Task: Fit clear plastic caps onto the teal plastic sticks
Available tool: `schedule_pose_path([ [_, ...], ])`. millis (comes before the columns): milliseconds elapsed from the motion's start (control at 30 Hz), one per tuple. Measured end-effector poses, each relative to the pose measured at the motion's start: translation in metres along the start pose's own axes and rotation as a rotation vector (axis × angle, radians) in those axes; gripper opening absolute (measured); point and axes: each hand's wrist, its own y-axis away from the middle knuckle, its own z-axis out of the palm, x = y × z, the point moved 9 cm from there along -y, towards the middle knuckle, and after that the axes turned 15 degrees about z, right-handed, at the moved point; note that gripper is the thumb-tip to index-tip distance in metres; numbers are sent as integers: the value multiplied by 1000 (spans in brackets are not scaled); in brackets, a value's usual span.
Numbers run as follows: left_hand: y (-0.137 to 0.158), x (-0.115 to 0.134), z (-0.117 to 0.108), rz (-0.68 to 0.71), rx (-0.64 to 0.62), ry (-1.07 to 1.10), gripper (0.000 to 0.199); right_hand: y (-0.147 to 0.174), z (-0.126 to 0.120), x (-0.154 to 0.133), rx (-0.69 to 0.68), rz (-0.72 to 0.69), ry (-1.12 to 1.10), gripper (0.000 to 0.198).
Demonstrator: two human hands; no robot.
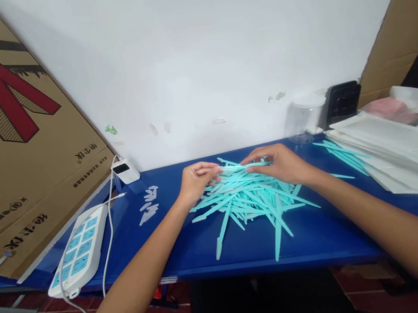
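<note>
A heap of thin turquoise eyebrow razors (254,197) lies criss-crossed on the blue table (177,251). Over the far side of the heap, my left hand (200,180) pinches the pale, clear-looking tip of one razor between thumb and fingers. My right hand (281,164) grips that razor's turquoise handle (255,164) from the other side, so it lies roughly level between both hands. Several razors in the heap have paler ends. Left of the heap sits a small group of translucent white pieces (149,207), too small to make out exactly.
More turquoise razors (342,154) lie at the right, beside a stack of white bags or sheets (406,154). A clear jar (302,121) and a black device (342,103) stand by the wall. At left are a power strip (82,249), a white gadget (126,171) and a large carton (26,156).
</note>
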Motion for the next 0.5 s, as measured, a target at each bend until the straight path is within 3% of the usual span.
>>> schedule_pose_path([
  [333,7,3,17,-37,-37,6,43,2,16,-5,-17,10,-78,26],
  [500,6,4,21,-13,-76,-85,42,1,18,-3,-37,17,-11,28],
])
